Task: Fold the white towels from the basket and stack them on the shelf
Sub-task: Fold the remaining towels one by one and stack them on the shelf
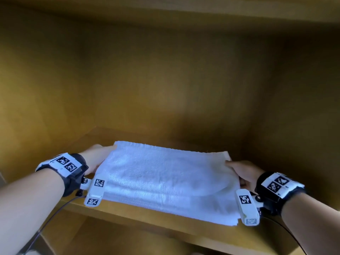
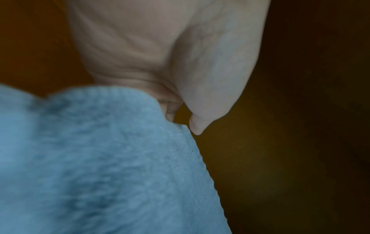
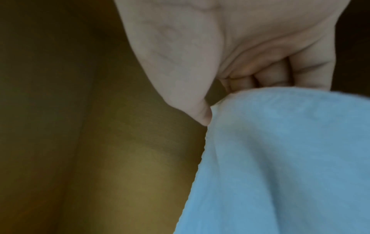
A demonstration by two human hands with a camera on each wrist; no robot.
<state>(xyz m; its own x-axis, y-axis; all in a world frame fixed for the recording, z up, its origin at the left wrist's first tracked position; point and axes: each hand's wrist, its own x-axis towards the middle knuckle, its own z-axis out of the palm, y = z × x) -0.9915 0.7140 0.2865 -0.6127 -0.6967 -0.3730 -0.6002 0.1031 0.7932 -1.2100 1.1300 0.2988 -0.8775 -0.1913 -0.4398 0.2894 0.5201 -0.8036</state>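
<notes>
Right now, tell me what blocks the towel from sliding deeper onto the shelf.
Nothing visible does. The towel, held at its ends by the left hand and right hand, lies on the shelf with bare wood behind it.

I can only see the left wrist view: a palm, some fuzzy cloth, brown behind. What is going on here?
Observer: The head view shows a folded white towel lying on a wooden shelf.
Operator: Is one of the hands free?
Observer: No, the right hand holds the towel's right edge, the left hand the left edge.
Operator: How does the right one grip?
Observer: Its wrist view shows the thumb on top, fingers curled beneath.
</notes>
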